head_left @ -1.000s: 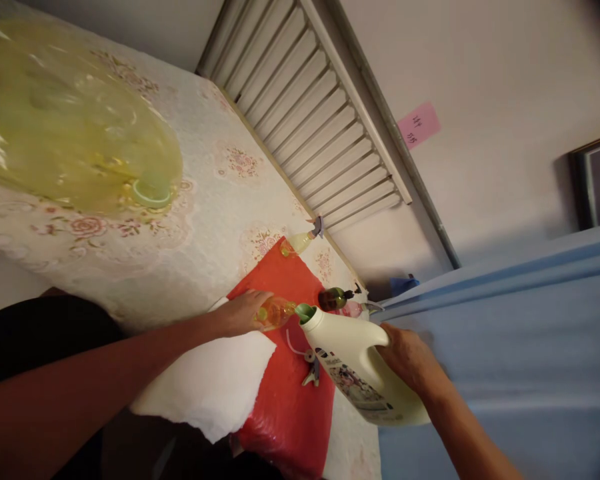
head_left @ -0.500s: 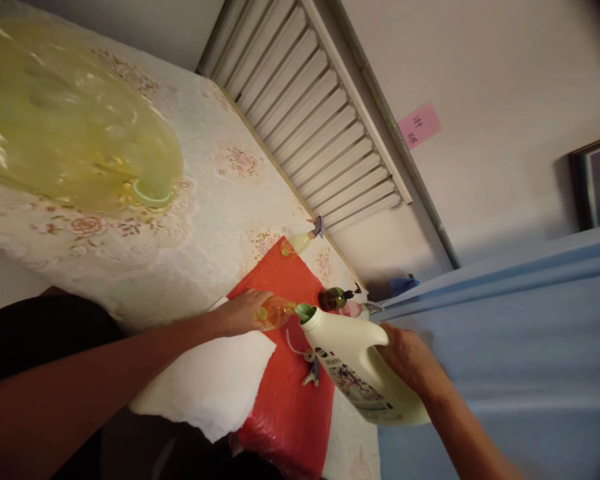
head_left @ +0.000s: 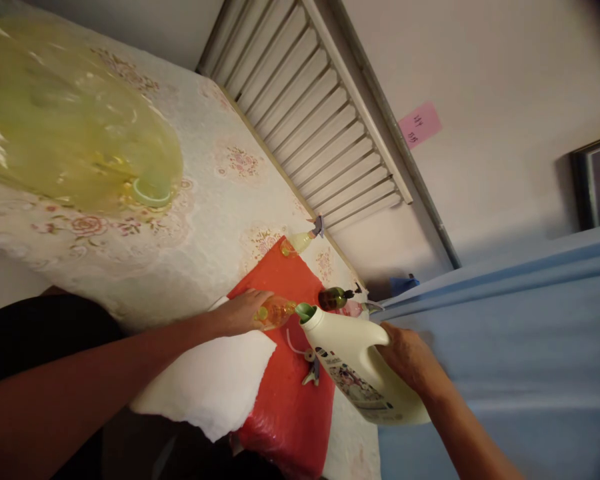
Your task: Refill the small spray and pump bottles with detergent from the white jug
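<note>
My right hand (head_left: 405,353) grips the handle of a large cream detergent jug (head_left: 365,373), tilted so its green spout meets the mouth of a small clear bottle. That bottle (head_left: 276,313), which looks orange against the red mat and has some yellow liquid at its base, is held by my left hand (head_left: 243,312). Just below it on the red mat (head_left: 293,413) lies a detached spray trigger head (head_left: 311,371) with its thin tube. Whether liquid is flowing from the spout cannot be made out.
A spray bottle (head_left: 299,243) and a dark green pump bottle (head_left: 333,299) stand by the mat's far edge. White cloth (head_left: 210,387) lies under my left forearm. A big yellow plastic bag (head_left: 75,127) rests on the flowered tablecloth (head_left: 205,220). A radiator (head_left: 315,113) lines the wall.
</note>
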`<state>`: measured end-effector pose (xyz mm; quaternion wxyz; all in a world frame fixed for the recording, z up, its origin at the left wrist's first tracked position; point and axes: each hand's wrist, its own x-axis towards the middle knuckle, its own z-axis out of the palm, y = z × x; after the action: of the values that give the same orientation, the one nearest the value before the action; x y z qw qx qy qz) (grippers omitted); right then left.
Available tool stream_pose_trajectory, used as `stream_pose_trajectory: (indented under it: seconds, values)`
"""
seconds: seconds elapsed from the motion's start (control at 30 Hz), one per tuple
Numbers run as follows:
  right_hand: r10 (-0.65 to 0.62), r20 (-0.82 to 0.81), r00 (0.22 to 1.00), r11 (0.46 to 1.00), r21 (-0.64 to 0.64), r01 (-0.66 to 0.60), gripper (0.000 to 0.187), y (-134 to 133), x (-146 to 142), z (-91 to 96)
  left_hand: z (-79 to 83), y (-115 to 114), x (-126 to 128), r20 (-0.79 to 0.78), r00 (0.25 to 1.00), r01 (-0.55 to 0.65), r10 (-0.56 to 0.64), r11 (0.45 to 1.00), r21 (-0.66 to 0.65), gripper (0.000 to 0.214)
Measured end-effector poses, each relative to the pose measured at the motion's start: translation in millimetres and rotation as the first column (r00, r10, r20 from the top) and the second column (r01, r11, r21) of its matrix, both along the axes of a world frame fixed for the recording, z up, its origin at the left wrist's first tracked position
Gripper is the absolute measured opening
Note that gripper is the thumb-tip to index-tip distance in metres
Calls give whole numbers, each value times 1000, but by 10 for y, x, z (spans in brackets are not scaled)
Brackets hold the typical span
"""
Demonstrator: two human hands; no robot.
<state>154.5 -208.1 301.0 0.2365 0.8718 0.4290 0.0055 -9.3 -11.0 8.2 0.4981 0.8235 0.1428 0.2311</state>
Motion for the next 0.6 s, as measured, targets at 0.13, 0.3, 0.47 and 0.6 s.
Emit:
stream_pose_trajectory:
  seconds: [0.13, 0.3, 0.47, 0.6]
  values:
    - [5, -6, 1000, 1000, 6, -5, 14, -8, 7, -8, -31, -2, 16, -4, 1000, -5, 5, 1000, 5, 65]
    - [-3, -20, 1000, 1000, 10, 3, 16, -7, 0, 1, -39, -8, 10, 12, 1000, -18, 18, 1000, 21, 65]
    - [4, -14, 1000, 1000, 9, -4, 16, -7, -3, -1, -47, -3, 23, -10, 1000, -5, 6, 1000, 10, 63]
    - [10, 19, 1000, 1000, 13, -10, 14, -18, 13, -12, -31, -6, 23, 1, 1000, -20, 20, 1000, 17, 63]
